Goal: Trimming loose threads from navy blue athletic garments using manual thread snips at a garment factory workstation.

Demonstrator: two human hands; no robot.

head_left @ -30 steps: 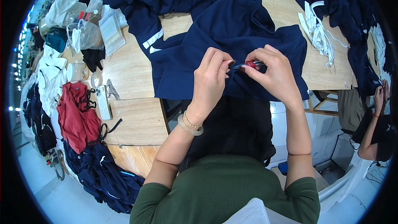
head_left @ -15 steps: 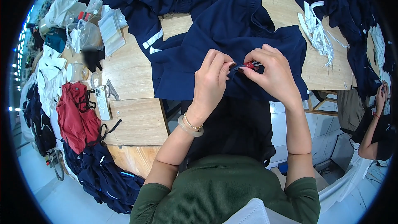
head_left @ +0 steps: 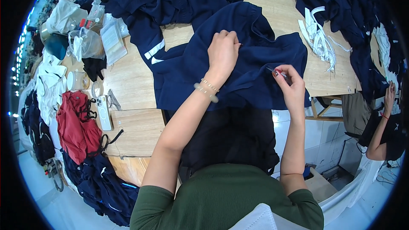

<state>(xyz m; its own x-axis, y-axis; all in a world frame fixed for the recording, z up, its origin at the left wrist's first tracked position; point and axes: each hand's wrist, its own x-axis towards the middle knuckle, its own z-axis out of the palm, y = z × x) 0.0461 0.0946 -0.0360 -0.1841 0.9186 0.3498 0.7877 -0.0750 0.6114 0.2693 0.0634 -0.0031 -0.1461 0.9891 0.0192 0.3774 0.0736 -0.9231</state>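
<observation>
Spread across the near table edge is a navy garment [head_left: 191, 76] with a gathered, elastic-looking waistband at its far side. My left hand [head_left: 223, 53] lies over its middle, fingers curled into a fold of the cloth; the fingertips are partly hidden. Off to the right, my right hand [head_left: 292, 83] is closed around a small red-and-metal tool [head_left: 270, 69], which looks like thread snips. The metal tip points left, just above the cloth. Most of the tool is covered by my fingers.
More navy garments [head_left: 170, 2] are heaped at the back. White strips [head_left: 317, 38] lie at right. On the left are a phone [head_left: 104, 113], a red bag [head_left: 76, 123], a tape roll [head_left: 97, 88] and plastic bags [head_left: 89, 44]. Another person's hand [head_left: 389, 96] works at far right.
My hands have come apart from their shared hold at the garment's near edge. The left moved farther up the cloth; the right moved rightward and slightly nearer, keeping the tool.
</observation>
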